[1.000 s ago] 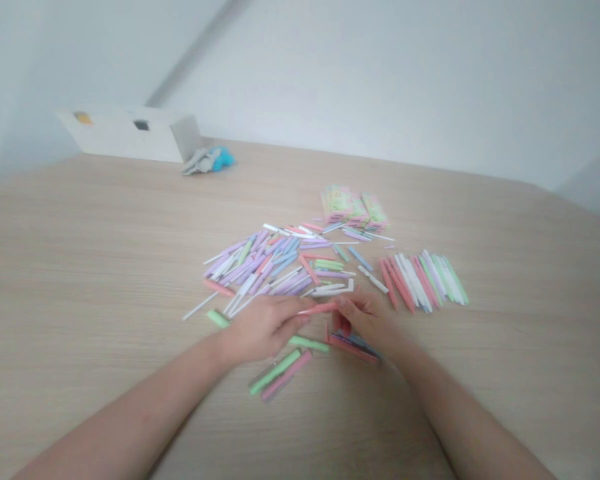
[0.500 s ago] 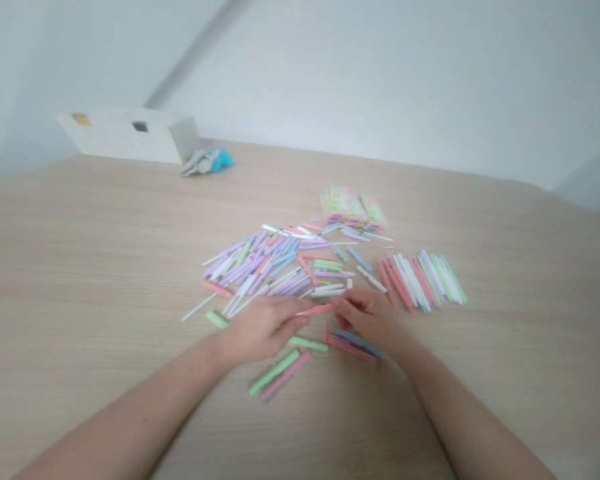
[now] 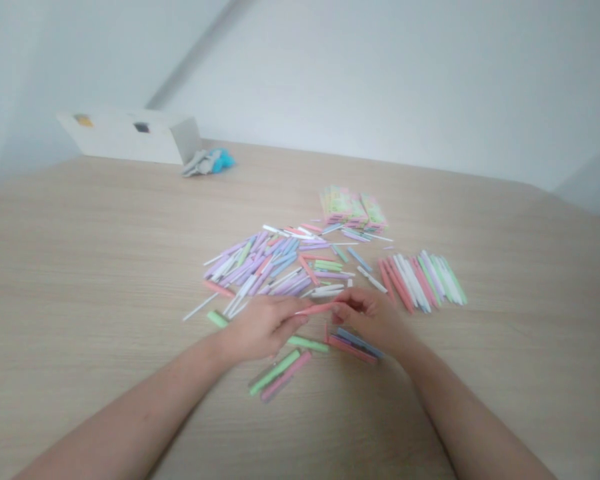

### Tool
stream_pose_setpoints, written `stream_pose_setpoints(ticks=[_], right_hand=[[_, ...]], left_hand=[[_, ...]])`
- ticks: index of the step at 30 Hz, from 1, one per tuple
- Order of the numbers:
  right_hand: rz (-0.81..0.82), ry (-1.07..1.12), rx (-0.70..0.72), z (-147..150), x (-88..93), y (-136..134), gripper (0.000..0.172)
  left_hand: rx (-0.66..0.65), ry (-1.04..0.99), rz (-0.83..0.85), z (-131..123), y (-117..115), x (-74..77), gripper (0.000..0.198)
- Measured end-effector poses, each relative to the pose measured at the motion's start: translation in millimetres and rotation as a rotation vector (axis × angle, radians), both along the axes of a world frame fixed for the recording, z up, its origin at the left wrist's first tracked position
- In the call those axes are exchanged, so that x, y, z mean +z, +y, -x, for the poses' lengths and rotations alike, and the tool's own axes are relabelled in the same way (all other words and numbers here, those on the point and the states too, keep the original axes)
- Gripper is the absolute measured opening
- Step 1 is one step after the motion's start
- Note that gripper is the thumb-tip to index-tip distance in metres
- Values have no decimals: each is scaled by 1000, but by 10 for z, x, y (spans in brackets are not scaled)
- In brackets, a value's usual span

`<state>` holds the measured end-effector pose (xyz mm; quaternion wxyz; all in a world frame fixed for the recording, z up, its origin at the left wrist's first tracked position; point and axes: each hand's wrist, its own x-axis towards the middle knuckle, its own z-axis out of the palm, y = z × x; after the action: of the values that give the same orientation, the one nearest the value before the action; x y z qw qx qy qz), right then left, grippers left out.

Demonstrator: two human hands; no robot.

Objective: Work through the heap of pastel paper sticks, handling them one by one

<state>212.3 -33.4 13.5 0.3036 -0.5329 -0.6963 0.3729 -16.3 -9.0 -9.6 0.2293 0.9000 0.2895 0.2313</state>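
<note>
Close by, on the pale brown table with wood lines [image 3: 530, 387], a long thin green stick [image 3: 275, 373] and a long thin pink stick [image 3: 289, 375] lie side by side. A bit past them are a short light green stick [image 3: 309, 344] and a small bunch of red and blue sticks [image 3: 354, 348], just below the right hand.

Next come the two bare hands. The left hand [image 3: 265, 327] has its thumb and fingers pinched on one end of a thin red stick [image 3: 319, 309]. The right hand [image 3: 373, 321] pinches the other end, so the red stick is between the hands.

Behind them is a big messy pile of purple, white, blue, green and red sticks [image 3: 260, 263]. To its right is a neat row of red, white, purple and green sticks [image 3: 423, 281].

Farther back sit flat pink, green and yellow packs [image 3: 353, 207]. Then there is a crumpled grey and blue thing [image 3: 209, 162], near a long white box [image 3: 125, 140], with a white wall [image 3: 380, 87] behind
</note>
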Motion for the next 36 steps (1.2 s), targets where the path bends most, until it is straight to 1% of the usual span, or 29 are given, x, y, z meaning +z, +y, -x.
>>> stream_pose_setpoints(ticks=[4, 8, 10, 12, 13, 14, 15, 18, 19, 22, 25, 31, 36], right_hand=[[-7, -94, 10, 14, -9, 9, 39], [10, -63, 36, 5, -35, 19, 44], [18, -6, 53, -2, -52, 17, 38], [14, 91, 71, -8, -69, 12, 22], [2, 134, 75, -11, -75, 9, 20], [-17, 160, 79, -13, -77, 6, 23], [-40, 162, 83, -13, -74, 4, 23], [-90, 85, 64, -6, -43, 3, 11], [-97, 64, 52, 0, -29, 3, 9], [-89, 25, 20, 18, 2, 3, 11], [-56, 9, 19, 28, 7, 0, 14], [-5, 8, 16, 20, -10, -5, 18], [-15, -56, 16, 21, -20, -4, 22]], left_hand=[[-24, -32, -25, -17, -8, 12, 35], [-27, -36, -24, -15, -10, 22, 36], [-12, -26, -11, -8, -6, 27, 35], [2, -16, 4, -3, -3, 40, 35], [2, -13, 12, -2, -3, 50, 35], [-1, -13, 19, -2, -4, 61, 36], [-7, -16, 23, -4, -6, 71, 36], [-17, -15, 15, -8, -11, 88, 36], [-13, -7, 9, -8, -12, 86, 36], [22, 27, -7, -3, -9, 61, 35], [42, 51, -22, 2, 0, 33, 34], [22, 19, -43, -2, 6, 18, 34], [11, -6, -36, -5, 16, -1, 33]])
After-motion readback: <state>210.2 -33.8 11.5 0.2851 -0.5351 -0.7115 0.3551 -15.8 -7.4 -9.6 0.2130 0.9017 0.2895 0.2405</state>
